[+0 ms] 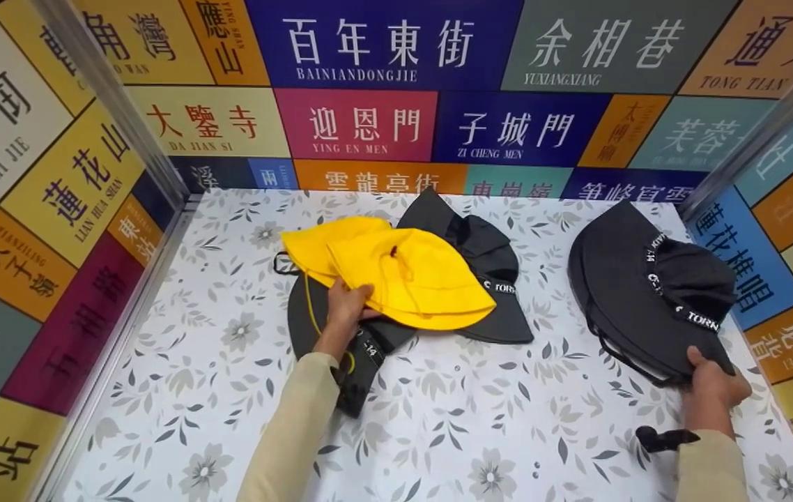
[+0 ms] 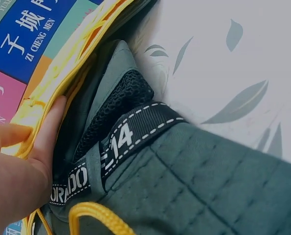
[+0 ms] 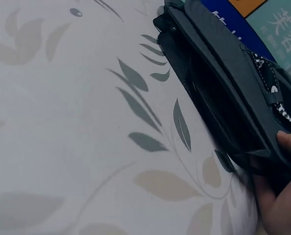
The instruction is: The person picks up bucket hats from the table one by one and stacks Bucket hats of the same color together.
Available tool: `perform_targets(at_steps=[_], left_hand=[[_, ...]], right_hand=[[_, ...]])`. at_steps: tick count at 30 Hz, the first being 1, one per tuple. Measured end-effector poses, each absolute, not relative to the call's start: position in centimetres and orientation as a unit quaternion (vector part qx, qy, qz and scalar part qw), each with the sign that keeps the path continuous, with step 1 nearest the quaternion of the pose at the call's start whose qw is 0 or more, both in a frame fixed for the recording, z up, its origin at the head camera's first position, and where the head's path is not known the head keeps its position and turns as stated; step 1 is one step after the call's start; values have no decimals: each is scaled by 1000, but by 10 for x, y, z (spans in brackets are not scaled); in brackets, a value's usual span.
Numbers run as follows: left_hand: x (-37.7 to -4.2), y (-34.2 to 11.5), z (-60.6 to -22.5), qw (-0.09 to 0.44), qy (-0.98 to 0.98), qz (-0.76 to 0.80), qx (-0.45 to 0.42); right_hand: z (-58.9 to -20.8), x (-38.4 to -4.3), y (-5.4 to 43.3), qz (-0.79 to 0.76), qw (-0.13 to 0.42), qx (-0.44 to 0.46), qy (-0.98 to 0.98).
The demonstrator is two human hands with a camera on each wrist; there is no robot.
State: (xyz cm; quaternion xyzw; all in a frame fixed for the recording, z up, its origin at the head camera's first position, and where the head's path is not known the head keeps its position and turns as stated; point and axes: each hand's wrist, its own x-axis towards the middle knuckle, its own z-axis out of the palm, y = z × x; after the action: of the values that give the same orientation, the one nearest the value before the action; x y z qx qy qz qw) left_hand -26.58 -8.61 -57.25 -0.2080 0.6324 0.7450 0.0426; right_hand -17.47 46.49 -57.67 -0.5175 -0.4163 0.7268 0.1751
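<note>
My left hand (image 1: 349, 305) pinches the near brim of a yellow bucket hat (image 1: 431, 279); in the left wrist view, thumb and finger are on either side of its edge. Under and beside it lies a black bucket hat (image 2: 223, 171) with a lettered band, partly covered. A second black bucket hat (image 1: 490, 244) sits behind the yellow one, which overlaps it. At the right, my right hand (image 1: 717, 387) grips the brim of another black bucket hat (image 1: 696, 279), thumb on top and fingers below. This hat is tilted, its underside and strap (image 3: 184, 68) facing left in the right wrist view.
A white table (image 1: 508, 418) with a grey leaf and flower print lies beneath the hats. Panels with coloured street-name tiles (image 1: 368, 125) enclose the back and both sides. Metal posts (image 1: 125, 104) stand at the corners. A black wrist device (image 1: 665, 439) juts from the right sleeve.
</note>
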Motion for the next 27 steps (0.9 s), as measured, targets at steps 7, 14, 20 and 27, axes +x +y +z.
perform_targets(at_steps=[7,14,20,27], left_hand=[[-265,-86,-571,48,638,746,-186],[-266,-85,-571,54,646,744,-160],[-262,-84,-576,29,659,738,-142],[-255,-82,-579,23,656,743,-134]], right_hand=[[-577,-167,463,576,87,-550,-599],[-575,-165,462,455,38,-549,-700],[-572,-168,459,440,39,-551,-708],[-566,-179,447,452,119,-574,-672]])
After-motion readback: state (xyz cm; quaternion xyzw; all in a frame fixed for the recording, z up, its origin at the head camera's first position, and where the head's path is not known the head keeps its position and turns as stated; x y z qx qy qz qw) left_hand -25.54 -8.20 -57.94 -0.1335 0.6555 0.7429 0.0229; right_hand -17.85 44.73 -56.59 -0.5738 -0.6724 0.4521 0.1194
